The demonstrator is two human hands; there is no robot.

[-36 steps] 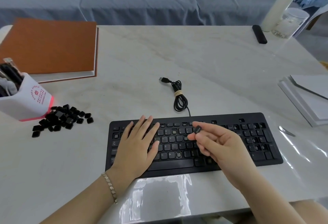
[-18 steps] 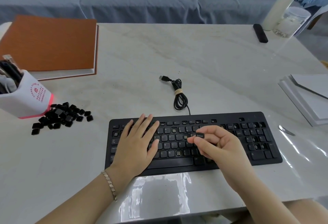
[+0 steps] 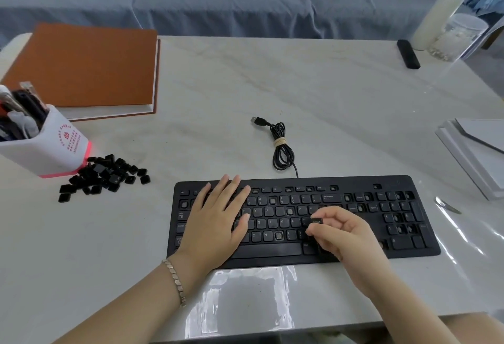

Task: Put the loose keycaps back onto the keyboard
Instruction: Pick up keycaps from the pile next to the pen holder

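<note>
One keycap (image 3: pixel 316 221), pinched by the fingers of the right hand (image 3: pixel 343 234), has dropped from above the top rows to a gap on the keyboard (image 3: pixel 360 181), so pressing in looks next. The left hand (image 3: pixel 215 221) lies flat, fingers relaxed, steadying it. Spare keycaps (image 3: pixel 103 177) wait near the surface's (image 3: pixel 327 98) left edge.

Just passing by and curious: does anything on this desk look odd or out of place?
Yes. The keyboard has gaps showing bare sockets, several around its number pad, and its missing keycaps lie in a loose pile beside the white pen holder. The right hand pinches one keycap above the keys.
</note>
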